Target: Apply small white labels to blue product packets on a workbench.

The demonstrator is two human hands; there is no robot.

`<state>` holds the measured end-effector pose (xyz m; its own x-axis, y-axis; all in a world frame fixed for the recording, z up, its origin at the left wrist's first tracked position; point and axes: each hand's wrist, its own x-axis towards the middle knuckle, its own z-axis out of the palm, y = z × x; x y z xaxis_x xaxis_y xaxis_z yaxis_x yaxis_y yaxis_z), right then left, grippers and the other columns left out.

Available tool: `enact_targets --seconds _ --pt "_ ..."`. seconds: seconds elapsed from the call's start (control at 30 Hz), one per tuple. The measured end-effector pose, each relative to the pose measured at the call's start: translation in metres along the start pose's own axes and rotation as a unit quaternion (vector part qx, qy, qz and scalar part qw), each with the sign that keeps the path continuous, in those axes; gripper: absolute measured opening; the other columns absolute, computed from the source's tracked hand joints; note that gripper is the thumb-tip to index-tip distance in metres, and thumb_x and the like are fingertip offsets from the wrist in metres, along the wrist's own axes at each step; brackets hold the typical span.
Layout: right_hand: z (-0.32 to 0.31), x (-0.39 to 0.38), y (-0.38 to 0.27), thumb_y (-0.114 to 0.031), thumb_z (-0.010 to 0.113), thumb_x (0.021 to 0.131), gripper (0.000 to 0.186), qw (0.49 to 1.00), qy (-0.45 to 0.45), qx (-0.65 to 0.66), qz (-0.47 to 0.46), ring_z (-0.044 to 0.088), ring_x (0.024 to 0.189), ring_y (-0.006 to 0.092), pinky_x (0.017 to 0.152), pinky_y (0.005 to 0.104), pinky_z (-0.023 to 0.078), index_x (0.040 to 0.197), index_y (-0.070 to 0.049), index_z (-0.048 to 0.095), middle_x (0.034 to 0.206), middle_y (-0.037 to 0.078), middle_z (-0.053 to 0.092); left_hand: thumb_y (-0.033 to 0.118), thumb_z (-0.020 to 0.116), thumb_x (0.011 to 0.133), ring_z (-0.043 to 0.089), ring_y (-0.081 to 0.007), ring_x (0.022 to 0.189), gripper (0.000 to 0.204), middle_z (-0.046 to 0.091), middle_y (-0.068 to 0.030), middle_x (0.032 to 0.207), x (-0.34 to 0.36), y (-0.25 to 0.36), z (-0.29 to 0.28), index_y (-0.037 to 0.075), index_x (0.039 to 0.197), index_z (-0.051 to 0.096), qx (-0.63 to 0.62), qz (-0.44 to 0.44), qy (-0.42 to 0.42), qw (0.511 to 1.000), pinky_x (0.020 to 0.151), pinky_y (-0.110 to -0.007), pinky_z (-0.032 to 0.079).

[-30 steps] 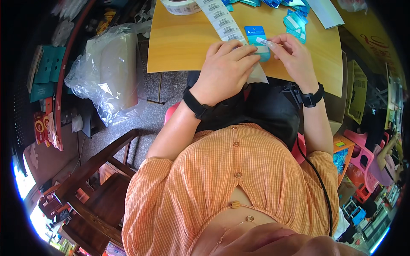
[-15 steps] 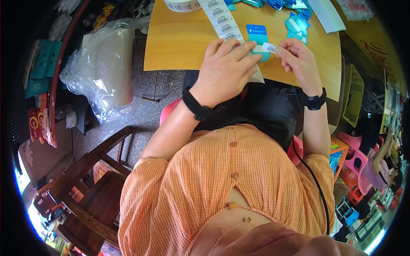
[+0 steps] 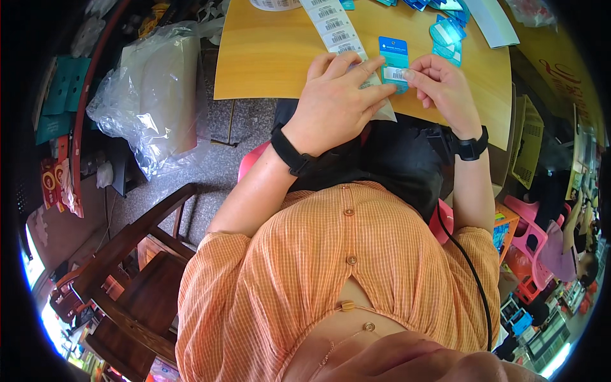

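- The fingers [image 3: 417,75] of the right hand [image 3: 445,92] were pinched together on a small white sticker label [image 3: 393,74], which lay on the lower part of a blue card packet [image 3: 394,58].
- The left hand [image 3: 337,102] lay flat with the fingers spread a little apart – it pressed down on the strip of white labels [image 3: 334,28] and its fingertips touched the left edge of the blue card packet. It gripped nothing.
- The blue card packet lay on the wooden table [image 3: 267,57], near the front edge, between the two hands.
- The strip of white labels ran from under the left hand up toward the far edge of the table, where a roll [image 3: 273,4] was partly visible.
- More blue packets [image 3: 445,35] lay just behind the right hand, and a long white box [image 3: 491,22] was further to the right of them.
- Each wrist carried a black band – the left one [image 3: 291,151] and the right one [image 3: 470,145].
- The person wore an orange checked shirt [image 3: 344,267] with buttons, and a thin black cable [image 3: 464,254] ran down on the right side of it.
- On the floor, left of the table, stood a big clear plastic bag [image 3: 153,95] with pale contents.
- A dark wooden chair [image 3: 133,274] stood lower on the left.
- Pink plastic stools [image 3: 534,242] were at the right side.
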<state>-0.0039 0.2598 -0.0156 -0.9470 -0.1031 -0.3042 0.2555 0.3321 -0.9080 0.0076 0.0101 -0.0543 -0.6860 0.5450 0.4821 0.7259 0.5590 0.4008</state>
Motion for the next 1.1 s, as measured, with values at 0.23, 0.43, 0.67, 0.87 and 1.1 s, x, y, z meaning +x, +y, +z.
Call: enact_targets --seconds 0.23,0.43,0.67,0.87,1.1 --pt "0.0020 0.0035 -0.0039 -0.020 0.079 0.099 0.018 0.999 0.009 -0.030 0.026 0.057 0.066 0.0029 0.055 0.0208 0.047 0.102 -0.004 0.072 0.082 -0.002 0.070 0.023 0.076 0.093 0.059 -0.0298 0.123 0.031 0.068 -0.0034 0.145 -0.0002 0.0004 -0.0012 0.027 0.124 0.081 -0.004 -0.005 -0.005 1.000 0.108 -0.047 0.045" --pt "0.0023 0.0047 -0.0036 -0.021 0.079 0.099 0.018 0.999 0.007 -0.029 0.028 0.058 0.066 0.0030 0.055 0.0209 0.047 0.102 -0.004 0.073 0.082 -0.002 0.070 0.022 0.075 0.093 0.059 -0.0302 0.124 0.032 0.068 -0.0038 0.146 -0.0004 0.0002 -0.0009 0.027 0.124 0.081 -0.008 -0.006 -0.006 1.000 0.108 -0.047 0.045" --pt "0.0022 0.0064 -0.0046 -0.021 0.079 0.099 0.019 0.999 0.001 -0.036 0.036 0.058 0.065 0.0031 0.054 0.0207 0.047 0.102 -0.004 0.073 0.082 -0.003 0.069 0.023 0.075 0.093 0.059 -0.0306 0.124 0.031 0.068 -0.0039 0.146 -0.0007 0.0007 -0.0010 0.027 0.123 0.081 -0.008 -0.005 -0.004 1.000 0.108 -0.047 0.045" --pt "0.0040 0.0059 -0.0057 -0.021 0.079 0.099 0.018 0.998 0.009 -0.039 0.039 0.058 0.065 0.0031 0.054 0.0207 0.047 0.102 -0.004 0.073 0.081 -0.003 0.069 0.023 0.076 0.093 0.059 -0.0308 0.124 0.032 0.068 -0.0034 0.146 -0.0009 0.0000 -0.0002 0.027 0.124 0.080 -0.004 -0.004 -0.005 1.000 0.108 -0.047 0.045" --pt "0.0066 0.0069 -0.0042 -0.020 0.079 0.099 0.018 0.998 0.016 -0.045 0.034 0.058 0.064 0.0033 0.054 0.0210 0.047 0.101 -0.004 0.072 0.080 -0.003 0.069 0.022 0.076 0.092 0.059 -0.0309 0.123 0.032 0.068 -0.0029 0.146 -0.0006 -0.0006 0.0007 0.027 0.124 0.080 0.000 -0.001 0.002 1.000 0.107 -0.047 0.045"
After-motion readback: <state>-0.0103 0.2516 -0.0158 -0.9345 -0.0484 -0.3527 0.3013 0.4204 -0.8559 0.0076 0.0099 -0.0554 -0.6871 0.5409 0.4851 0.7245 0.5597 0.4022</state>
